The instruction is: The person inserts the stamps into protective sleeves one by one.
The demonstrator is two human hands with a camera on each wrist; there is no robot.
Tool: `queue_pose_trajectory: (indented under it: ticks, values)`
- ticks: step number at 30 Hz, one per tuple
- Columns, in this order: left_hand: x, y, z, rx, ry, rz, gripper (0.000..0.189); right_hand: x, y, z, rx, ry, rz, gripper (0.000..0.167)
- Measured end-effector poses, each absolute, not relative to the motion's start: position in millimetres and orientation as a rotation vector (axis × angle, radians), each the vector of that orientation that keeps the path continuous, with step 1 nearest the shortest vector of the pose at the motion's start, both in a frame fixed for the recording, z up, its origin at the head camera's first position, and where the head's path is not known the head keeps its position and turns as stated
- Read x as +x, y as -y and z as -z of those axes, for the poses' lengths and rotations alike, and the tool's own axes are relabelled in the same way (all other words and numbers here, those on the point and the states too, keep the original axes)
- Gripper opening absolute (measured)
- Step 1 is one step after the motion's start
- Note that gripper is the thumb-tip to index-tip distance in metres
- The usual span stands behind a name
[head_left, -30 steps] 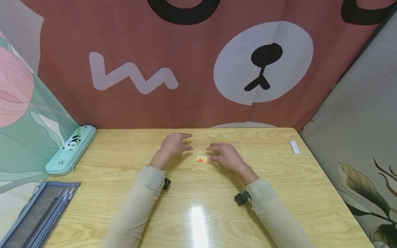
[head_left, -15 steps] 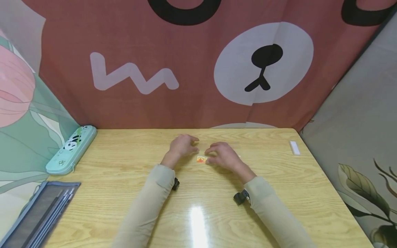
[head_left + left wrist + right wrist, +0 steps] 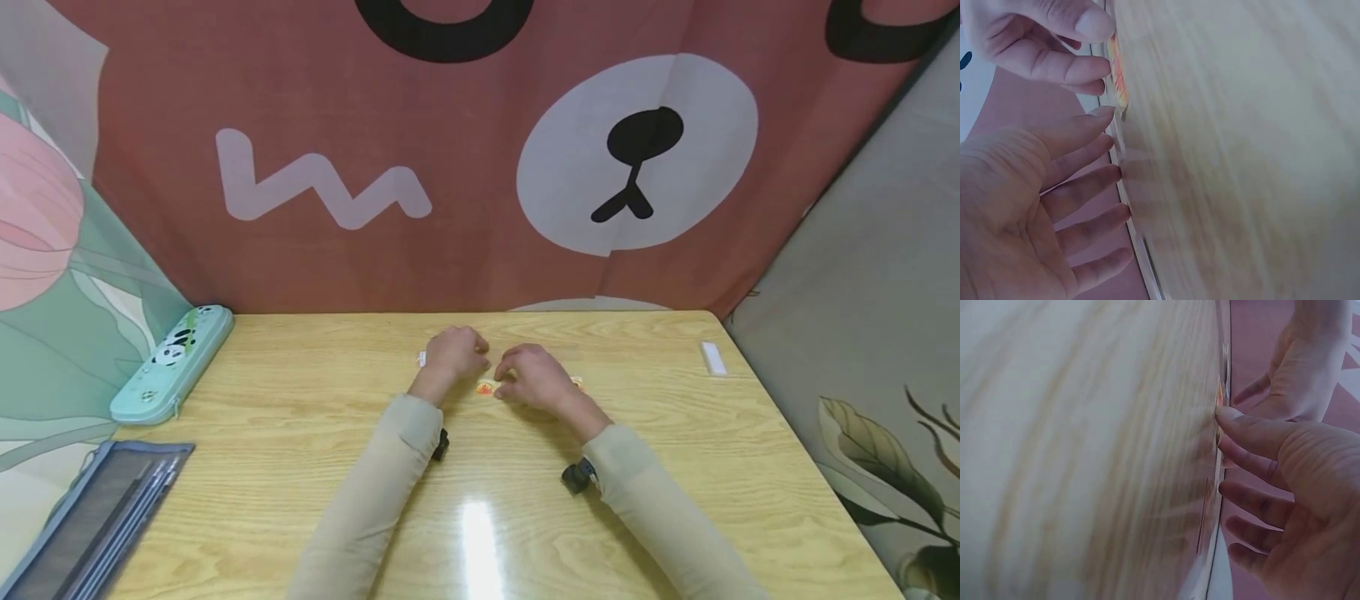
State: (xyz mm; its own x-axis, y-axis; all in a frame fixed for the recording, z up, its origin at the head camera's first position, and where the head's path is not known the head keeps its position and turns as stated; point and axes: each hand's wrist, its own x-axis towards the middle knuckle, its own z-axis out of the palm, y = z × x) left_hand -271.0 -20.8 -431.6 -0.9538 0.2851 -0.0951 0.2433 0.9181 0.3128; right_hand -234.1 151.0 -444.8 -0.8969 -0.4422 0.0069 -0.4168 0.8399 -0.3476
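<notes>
A small flat orange-and-yellow piece [image 3: 486, 387] lies on the wooden table between both hands. My right hand [image 3: 536, 377] is at its right end, with the thumb tip touching or nearly touching the piece [image 3: 1220, 394] in the right wrist view; the fingers are loosely bent and spread. On the other side, my left hand [image 3: 454, 354] hovers low, fingers relaxed and apart, its thumb tip close to the piece [image 3: 1119, 75] in the left wrist view. Another small orange piece [image 3: 577, 382] shows partly behind the right hand. Beside the left hand lies a small white piece [image 3: 422, 358], partly covered.
A mint pencil case with pandas [image 3: 176, 362] lies at the left back of the table [image 3: 300, 375]. In front of it is a mesh pouch [image 3: 97, 517] holding several pencils. A white block [image 3: 713, 359] is at the right back. A printed curtain [image 3: 472, 250] hangs behind.
My left hand has moved right towards the orange-and-yellow piece, uncovering the white piece. The right hand has shifted only slightly, and the second orange piece now shows behind it.
</notes>
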Motion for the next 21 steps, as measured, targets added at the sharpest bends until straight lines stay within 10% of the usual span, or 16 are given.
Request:
queue_pose_trajectory:
  ticks: [21]
  values:
    - [-263.2, 27.3, 425.4, 0.44, -2.998, -0.625, 0.009, -222.5, -177.4, 421.1, -0.379, -2.876, 1.083, 0.008]
